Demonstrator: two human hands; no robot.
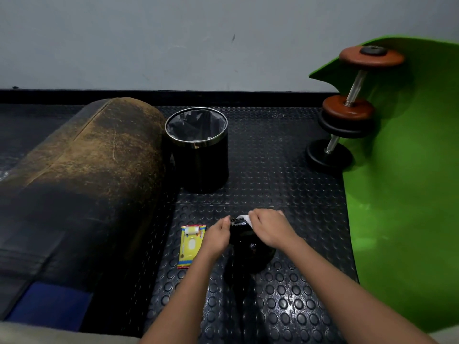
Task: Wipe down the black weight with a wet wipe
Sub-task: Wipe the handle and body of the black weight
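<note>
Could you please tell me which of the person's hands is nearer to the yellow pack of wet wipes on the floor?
The left. The left hand is just to the right of the yellow wipes pack, holding the black weight. The right hand is farther right, across the weight, pressing the white wipe.

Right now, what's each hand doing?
Left hand: grips the black weight.
Right hand: presses a white wipe on the weight.
</note>
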